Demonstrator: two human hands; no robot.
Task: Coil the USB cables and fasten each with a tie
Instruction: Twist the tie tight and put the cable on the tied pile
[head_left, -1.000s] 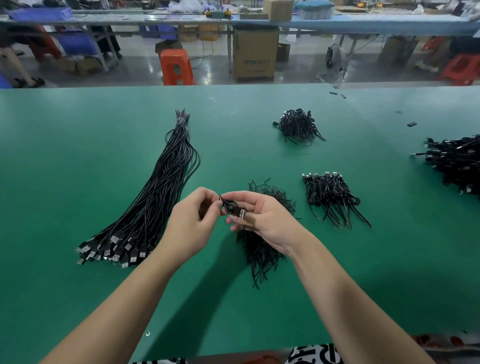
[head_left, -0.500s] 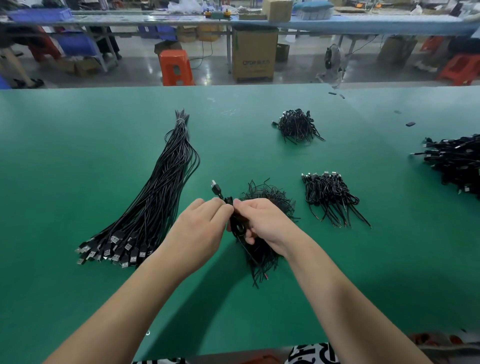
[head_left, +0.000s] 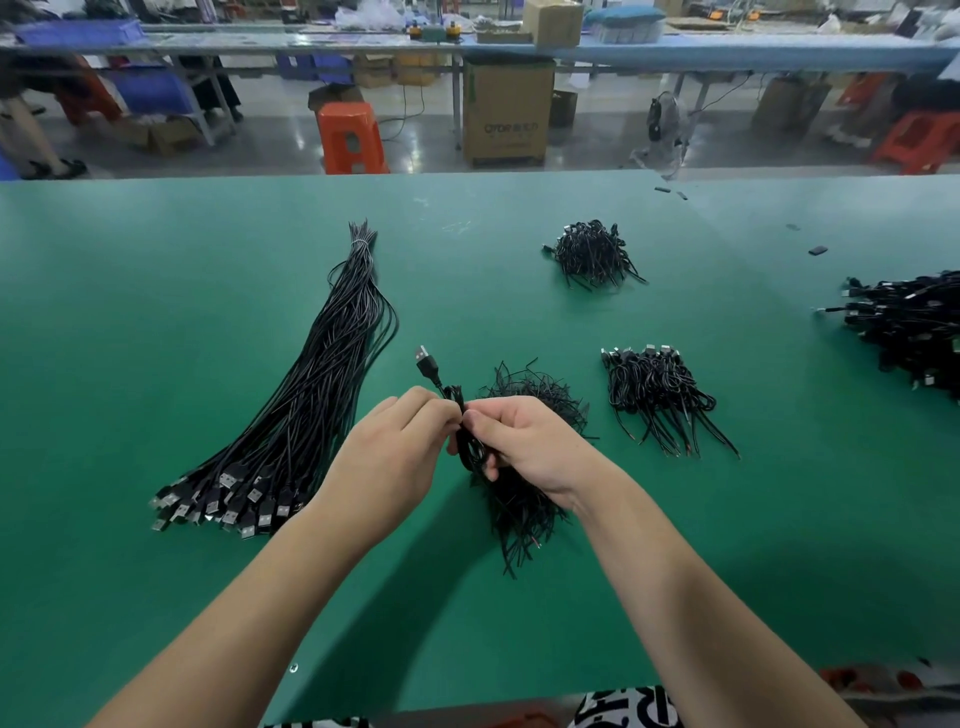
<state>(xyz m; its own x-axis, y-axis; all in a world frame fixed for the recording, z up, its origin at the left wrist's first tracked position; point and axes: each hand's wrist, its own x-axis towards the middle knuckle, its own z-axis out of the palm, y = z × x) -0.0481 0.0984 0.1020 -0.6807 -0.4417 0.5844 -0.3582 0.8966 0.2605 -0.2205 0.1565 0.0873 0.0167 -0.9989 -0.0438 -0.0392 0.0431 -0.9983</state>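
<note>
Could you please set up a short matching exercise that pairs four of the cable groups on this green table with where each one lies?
Things:
1. long bundle of straight USB cables
2. coiled cable with its USB plug sticking up
3. heap of black ties
4. small pile of coiled cables

Places:
A. right of the hands, mid-table
B. held between the left hand and right hand
C. left of the hands, tied at its far end
D. on the table under the right hand

Pairs: 1-C, 2-B, 3-D, 4-A
</note>
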